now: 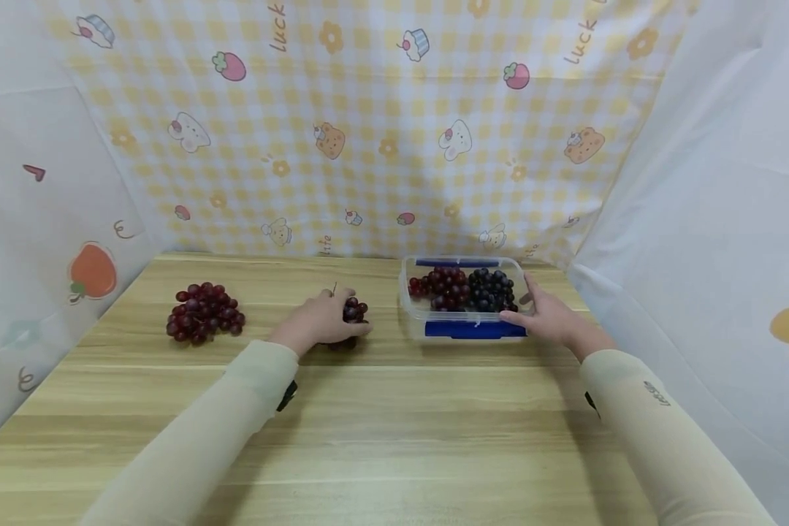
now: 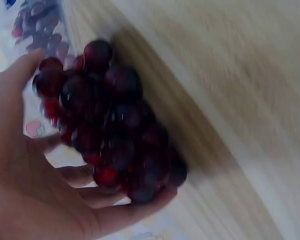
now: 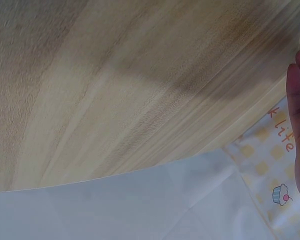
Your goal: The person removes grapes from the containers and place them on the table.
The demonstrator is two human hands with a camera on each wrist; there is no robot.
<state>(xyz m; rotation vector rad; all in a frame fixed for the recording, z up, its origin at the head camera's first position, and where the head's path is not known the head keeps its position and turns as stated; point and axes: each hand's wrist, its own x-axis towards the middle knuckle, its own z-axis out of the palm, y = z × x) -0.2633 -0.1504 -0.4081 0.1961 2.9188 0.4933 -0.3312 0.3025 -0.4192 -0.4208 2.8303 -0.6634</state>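
Our left hand [image 1: 317, 321] cups the red grape bunch [image 1: 353, 313] while our right hand [image 1: 544, 313], seemingly flat-fingered, steadies the clear container [image 1: 463, 330] for loading.

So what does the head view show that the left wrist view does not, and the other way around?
Only the head view shows the second bunch of grapes lying apart on the left, the right hand touching the clear box, and the patterned cloth behind. Only the left wrist view shows the palm and curled fingers cupping the fruit from beneath, though blurred. Both show the left hand with its grip around a dark red grape bunch above the wooden table, with the box nearby.
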